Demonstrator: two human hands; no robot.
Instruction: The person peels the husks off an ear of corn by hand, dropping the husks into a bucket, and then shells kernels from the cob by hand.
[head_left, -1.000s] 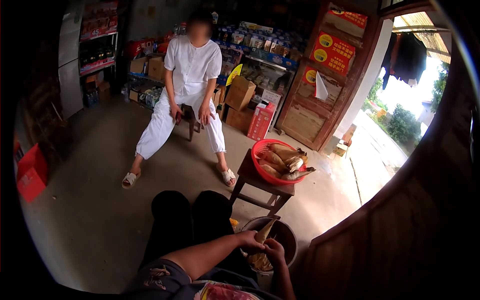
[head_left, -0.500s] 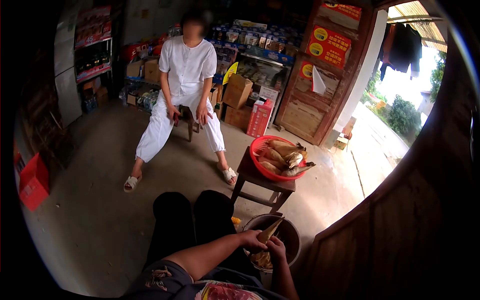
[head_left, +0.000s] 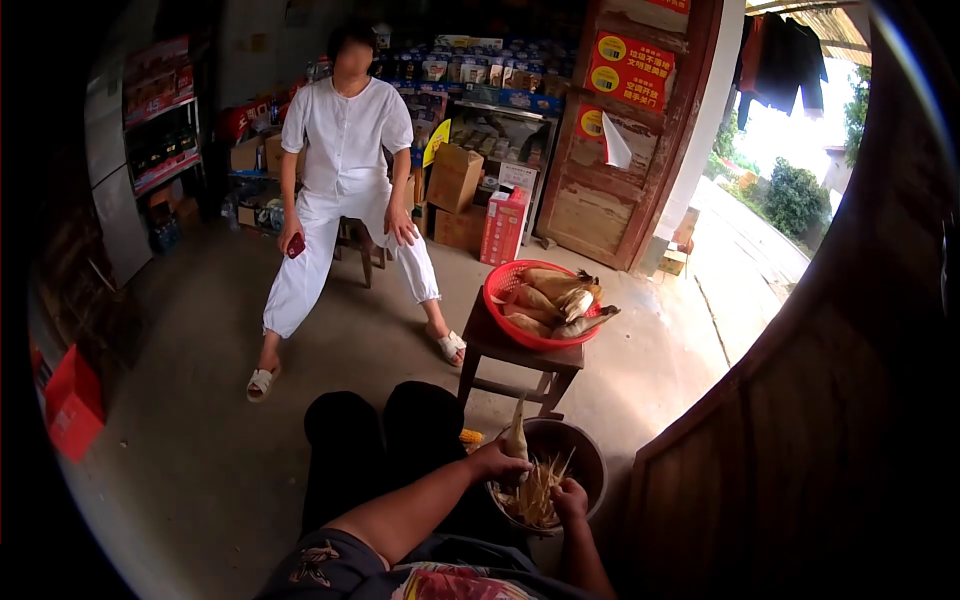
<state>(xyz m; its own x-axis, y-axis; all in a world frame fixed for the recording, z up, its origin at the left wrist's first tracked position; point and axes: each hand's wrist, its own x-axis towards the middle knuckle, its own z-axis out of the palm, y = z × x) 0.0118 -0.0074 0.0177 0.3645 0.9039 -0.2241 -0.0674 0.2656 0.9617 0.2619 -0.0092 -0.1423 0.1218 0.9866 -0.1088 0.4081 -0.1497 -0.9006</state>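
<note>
"What's in the grip?"

"The left hand is wrapped round the lower part of an ear of corn, held nearly upright over the near, left part of a bucket. The right hand has its fingers curled in, just right of the ear; I can't tell whether it pinches anything."

"How does the ear look?"

"Pale, in husk, tapering to a thin point at the top. Dry, straw-coloured strips stick up from the bucket (rather like a nest)."

"And around it?"

"Bare yellow corn shows just left of the bucket. Beyond, a wooden stool carries a red basket of husk-covered ears, tan with dark tips. The floor is plain grey. Farther off sits a person in white, before shelves of packets; daylight enters on the right, by a worn wooden door."

"Any writing?"

"The door's red poster reads 垃圾不落地 and 随手关门. On the far left, a shelf sign shows '45'. The packets' lettering is too small."
</note>
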